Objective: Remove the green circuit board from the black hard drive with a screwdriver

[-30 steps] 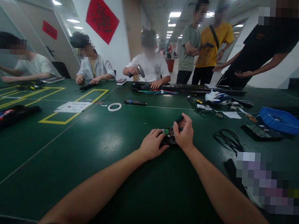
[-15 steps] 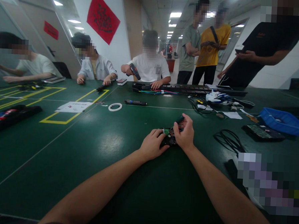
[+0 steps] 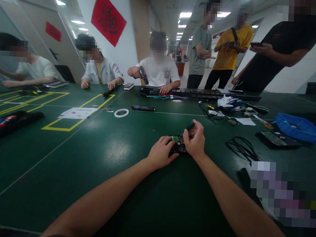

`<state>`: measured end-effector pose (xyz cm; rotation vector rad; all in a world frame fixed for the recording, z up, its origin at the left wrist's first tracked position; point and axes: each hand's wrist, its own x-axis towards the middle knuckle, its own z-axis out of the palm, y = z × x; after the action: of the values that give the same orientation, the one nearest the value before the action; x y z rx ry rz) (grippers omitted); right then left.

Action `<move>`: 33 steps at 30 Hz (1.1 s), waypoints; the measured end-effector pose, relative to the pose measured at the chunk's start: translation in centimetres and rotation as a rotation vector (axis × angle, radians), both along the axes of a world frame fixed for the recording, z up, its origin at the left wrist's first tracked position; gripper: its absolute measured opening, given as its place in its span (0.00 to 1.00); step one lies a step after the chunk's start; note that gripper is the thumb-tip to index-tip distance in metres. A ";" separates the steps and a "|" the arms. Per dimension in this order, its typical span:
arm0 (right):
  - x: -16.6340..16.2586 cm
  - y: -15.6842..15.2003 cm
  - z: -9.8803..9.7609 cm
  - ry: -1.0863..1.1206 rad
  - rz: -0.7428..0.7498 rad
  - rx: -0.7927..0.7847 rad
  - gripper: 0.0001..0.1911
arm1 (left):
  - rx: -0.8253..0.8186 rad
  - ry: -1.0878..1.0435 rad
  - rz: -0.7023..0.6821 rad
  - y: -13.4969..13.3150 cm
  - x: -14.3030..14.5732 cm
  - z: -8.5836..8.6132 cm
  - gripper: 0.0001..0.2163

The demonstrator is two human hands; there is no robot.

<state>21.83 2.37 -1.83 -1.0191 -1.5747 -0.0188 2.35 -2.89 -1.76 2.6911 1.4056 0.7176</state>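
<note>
My left hand (image 3: pixel 161 152) grips the left end of a small black electronic device (image 3: pixel 181 148) on the table, with fingers over the top and thumb along the near side. Inside its uncovered housing are a green circuit board (image 3: pixel 175 138) and some wires. My right hand (image 3: pixel 195 140) is closed around a screwdriver (image 3: pixel 191 126) with a dark handle, held at a slant over the device. Its thin shaft points down and left towards the board; the tip is too small to make out. The right fingers hide the device's right end.
On the green table (image 3: pixel 117 187) lie a white tape ring (image 3: pixel 121 113), a dark pen-shaped tool (image 3: pixel 143 108), black cable (image 3: pixel 241 149), a circuit board in a black case (image 3: pixel 278 140) and a blue tray (image 3: pixel 300 127). Opposite, a person holds a power drill (image 3: pixel 143 74).
My hands stay almost in place, with only a slight shift of the right fingers and screwdriver. In the background, the person in yellow has leaned to the right.
</note>
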 end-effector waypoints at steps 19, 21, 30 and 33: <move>0.0 -0.1 -0.1 0.043 0.074 -0.037 0.30 | -0.008 -0.014 -0.007 0.0 0.0 0.1 0.24; -0.1 -0.1 0.0 0.032 0.020 -0.022 0.31 | -0.004 -0.008 -0.006 0.0 0.0 0.0 0.24; 0.0 -0.1 0.0 -0.004 -0.004 -0.011 0.30 | -0.008 -0.016 -0.007 0.1 0.0 0.0 0.23; 0.0 0.1 -0.2 0.028 0.033 -0.007 0.30 | -0.001 -0.016 -0.007 0.1 0.0 0.0 0.23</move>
<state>21.83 2.49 -1.98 -0.9949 -1.5666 0.0235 2.32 -2.80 -1.78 2.6815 1.3919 0.7362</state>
